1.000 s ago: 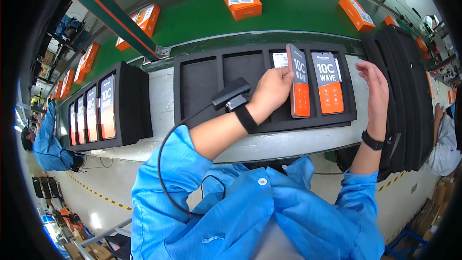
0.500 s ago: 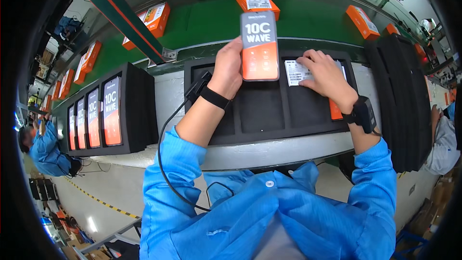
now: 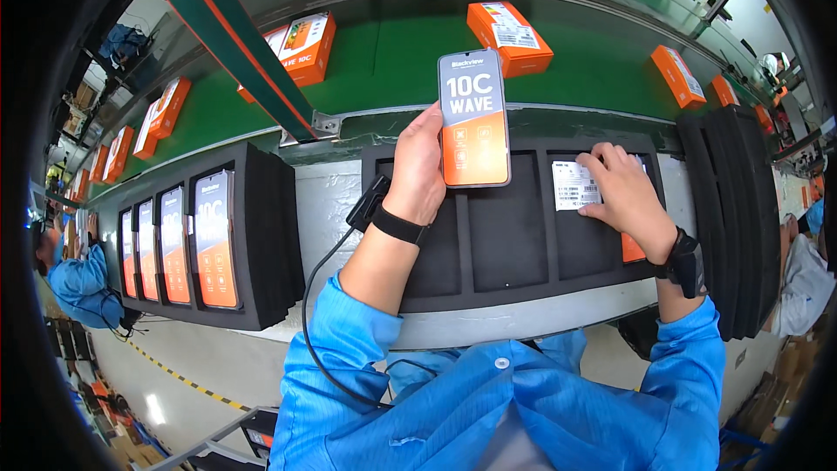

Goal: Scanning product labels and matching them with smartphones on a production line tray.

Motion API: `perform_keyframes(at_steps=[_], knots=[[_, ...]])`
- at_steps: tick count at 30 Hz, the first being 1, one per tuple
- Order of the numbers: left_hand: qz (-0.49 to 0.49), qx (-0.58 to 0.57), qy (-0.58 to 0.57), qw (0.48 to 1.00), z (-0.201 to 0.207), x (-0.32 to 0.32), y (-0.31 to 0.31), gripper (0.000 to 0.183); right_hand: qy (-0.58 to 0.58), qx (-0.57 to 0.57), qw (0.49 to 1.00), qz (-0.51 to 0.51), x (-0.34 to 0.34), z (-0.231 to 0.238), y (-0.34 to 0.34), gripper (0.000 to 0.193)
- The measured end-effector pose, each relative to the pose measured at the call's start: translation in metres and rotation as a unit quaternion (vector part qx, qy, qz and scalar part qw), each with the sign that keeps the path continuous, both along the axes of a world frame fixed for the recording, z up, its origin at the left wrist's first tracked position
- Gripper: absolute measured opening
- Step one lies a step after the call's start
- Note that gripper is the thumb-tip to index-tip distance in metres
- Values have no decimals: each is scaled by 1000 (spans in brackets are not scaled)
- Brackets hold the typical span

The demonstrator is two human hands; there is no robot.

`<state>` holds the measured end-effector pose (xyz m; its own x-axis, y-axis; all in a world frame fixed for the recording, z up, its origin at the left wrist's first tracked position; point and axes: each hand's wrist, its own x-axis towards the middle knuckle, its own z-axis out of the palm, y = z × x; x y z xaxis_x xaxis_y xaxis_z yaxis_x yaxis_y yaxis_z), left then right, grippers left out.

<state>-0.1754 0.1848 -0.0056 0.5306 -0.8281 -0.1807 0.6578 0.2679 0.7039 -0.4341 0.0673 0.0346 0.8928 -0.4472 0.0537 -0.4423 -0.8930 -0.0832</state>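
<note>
My left hand (image 3: 417, 170) grips a smartphone (image 3: 475, 135) by its left edge, its grey and orange front turned up. It is held above a black foam tray (image 3: 510, 244) with several compartments. Over the tray's right part, my right hand (image 3: 629, 196) is closed with thumb and fingertips on a white barcode label (image 3: 572, 185). Whether the label is loose or fixed to something under my hand, I cannot tell. Below that hand, an orange phone end (image 3: 631, 249) shows in the rightmost compartment; the rest of it is mostly covered.
At left, a stack of foam trays (image 3: 270, 244) holds several phones (image 3: 215, 240). More black trays (image 3: 737, 227) are stacked at right. Beyond the bench, orange boxes (image 3: 514, 39) lie on a green conveyor (image 3: 392, 52). A green post (image 3: 240, 44) rises at the bench's far edge. Another person (image 3: 83, 283) works far left.
The whole view has shifted, so the bench appears lower and farther right. My left hand still holds the phone, now more fully facing me. My right hand stays at the label.
</note>
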Motion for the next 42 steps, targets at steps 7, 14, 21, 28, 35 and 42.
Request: perform_keyframes(at_steps=[7,14,21,28,35,42], knots=[[-7,-24,22,999,1,3,7,34,89,58,994,-16,5,2,-9,64],[-27,-9,-9,1000,1,-2,6,35,47,-3,999,-19,5,-3,-6,62],[-36,1,0,999,-1,2,6,36,66,49,997,10,2,-5,-15,50],[-78,-45,15,996,1,3,-16,32,-137,299,944,-27,-25,-5,-47,41],[119,4,-265,957,45,123,-119,26,-501,374,778,-53,75,-43,-47,23],[205,534,-743,349,45,381,-108,26,-481,448,753,-11,91,-51,-1,17]])
